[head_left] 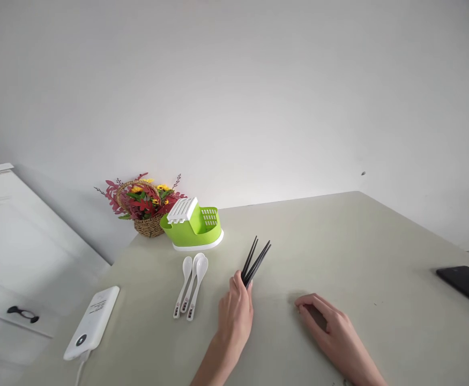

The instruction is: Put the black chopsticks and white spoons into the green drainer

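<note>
My left hand (236,313) is closed around the near ends of several black chopsticks (256,260), which point away and up toward the back of the table. To its right, my right hand (330,327) rests palm-down on the pale table (339,241) with fingers slightly curled, holding nothing. Three white spoons (192,284) lie side by side just left of my left hand. Behind them stands a green cutlery holder (196,228) with a white slotted top and a white base.
A wicker basket of red and yellow flowers (143,203) sits at the back left corner by the wall. A white power bank (93,321) lies near the left edge. A black phone (467,284) lies at the right edge. A white cabinet (21,257) stands left of the table.
</note>
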A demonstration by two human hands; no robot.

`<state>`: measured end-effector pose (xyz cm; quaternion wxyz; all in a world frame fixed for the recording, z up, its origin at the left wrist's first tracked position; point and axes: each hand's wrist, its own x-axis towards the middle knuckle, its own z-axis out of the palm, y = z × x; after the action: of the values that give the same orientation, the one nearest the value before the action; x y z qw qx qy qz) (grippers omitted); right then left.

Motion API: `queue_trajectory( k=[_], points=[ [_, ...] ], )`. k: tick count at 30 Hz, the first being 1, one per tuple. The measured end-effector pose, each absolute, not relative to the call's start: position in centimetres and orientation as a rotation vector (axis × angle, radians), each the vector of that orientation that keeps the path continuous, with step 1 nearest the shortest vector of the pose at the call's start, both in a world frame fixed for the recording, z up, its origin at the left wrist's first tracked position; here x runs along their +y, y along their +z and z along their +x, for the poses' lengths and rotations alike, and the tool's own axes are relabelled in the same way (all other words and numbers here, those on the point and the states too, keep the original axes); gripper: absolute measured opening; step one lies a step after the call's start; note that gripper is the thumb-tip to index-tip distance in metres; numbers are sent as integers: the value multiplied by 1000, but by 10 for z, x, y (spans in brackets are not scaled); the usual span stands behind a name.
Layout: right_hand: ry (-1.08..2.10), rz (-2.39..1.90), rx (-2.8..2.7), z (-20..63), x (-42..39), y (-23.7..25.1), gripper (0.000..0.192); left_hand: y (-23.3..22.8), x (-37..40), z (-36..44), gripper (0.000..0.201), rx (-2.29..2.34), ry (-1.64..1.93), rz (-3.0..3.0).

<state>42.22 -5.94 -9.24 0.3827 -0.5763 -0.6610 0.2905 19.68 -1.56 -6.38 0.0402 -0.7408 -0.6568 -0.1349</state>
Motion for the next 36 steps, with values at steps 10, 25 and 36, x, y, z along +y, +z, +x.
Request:
queue_trajectory(
  k=[10,25,36],
  points=[
    [746,-1457,-1687,423,-60,-92,33,-71,-38,201,69,-1849,-37,-2272],
    [780,-1472,-1659,423,-62,-90,33,-53,-32,208,40,-1903,-214,-2238],
    [795,-1496,-1666,422,-63,-91,32,-32,-6,89,65,-2153,-98,-1691]
  ],
)
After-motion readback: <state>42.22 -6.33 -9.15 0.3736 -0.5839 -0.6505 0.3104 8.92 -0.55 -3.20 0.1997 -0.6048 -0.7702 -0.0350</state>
